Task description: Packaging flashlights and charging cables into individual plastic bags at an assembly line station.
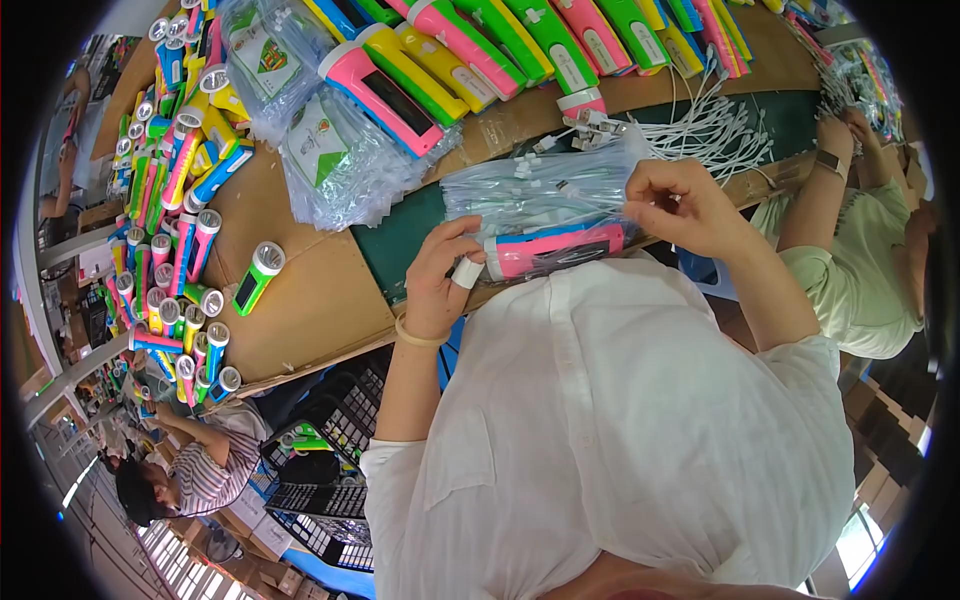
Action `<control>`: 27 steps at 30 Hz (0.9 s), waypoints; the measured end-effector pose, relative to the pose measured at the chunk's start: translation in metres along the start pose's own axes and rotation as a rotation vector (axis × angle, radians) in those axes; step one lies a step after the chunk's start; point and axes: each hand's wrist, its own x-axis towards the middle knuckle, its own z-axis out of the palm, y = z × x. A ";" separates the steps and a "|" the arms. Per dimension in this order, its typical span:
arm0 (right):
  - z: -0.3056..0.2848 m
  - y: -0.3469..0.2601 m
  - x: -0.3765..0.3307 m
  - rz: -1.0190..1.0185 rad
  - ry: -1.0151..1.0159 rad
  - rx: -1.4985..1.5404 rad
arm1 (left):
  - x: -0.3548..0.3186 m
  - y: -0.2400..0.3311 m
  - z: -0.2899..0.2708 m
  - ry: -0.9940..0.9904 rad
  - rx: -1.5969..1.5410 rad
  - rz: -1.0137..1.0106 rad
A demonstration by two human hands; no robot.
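Note:
A pink and blue flashlight point(560, 252) lies sideways at the table edge in front of me, inside a clear plastic bag. My left hand point(440, 275), with white tape round one finger, grips its left end. At the bag's other end my right hand point(690, 208) is closed, thumb and fingers pinching the plastic. Just beyond the flashlight lies a flat pile of clear bags with white cables point(540, 187) on it. A fan of loose white cables point(700, 130) spreads to the right of that pile.
Rows of colourful flashlights point(500, 50) line the far side. Empty printed plastic bags point(335, 150) sit left of them. More flashlights point(185, 250) heap on the left, with a single green one point(259, 278) nearby. A black crate point(325, 450) stands below. Co-workers sit left and right.

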 end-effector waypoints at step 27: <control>0.092 -0.007 0.074 -0.234 -0.236 -0.246 | 0.001 0.031 0.007 0.256 -0.066 -0.208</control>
